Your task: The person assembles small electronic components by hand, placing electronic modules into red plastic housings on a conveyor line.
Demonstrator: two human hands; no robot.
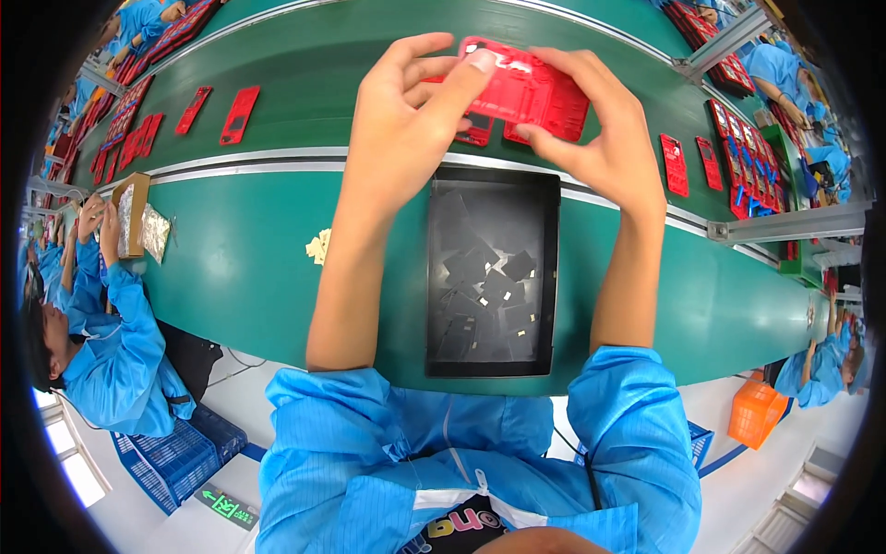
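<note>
Above the far side of the workbench I hold up a red plastic phone housing (552, 103) with both hands. My left hand (399, 125) presses its thumb onto the housing's left end, with the fingers behind. My right hand (604, 129) grips the right end between thumb and fingers. Behind and below it, another red housing (474, 132) lies partly hidden on the green conveyor. Between my forearms stands a black tray (550, 323) with several thin dark square pieces (499, 288) in it, some with small pale tabs.
Small cream pieces (318, 246) lie beside my left forearm. More red housings (240, 115) rest along the conveyor (314, 83). On the left a co-worker (115, 342) sits by a cardboard box (132, 217). A metal post (794, 223) juts in at right.
</note>
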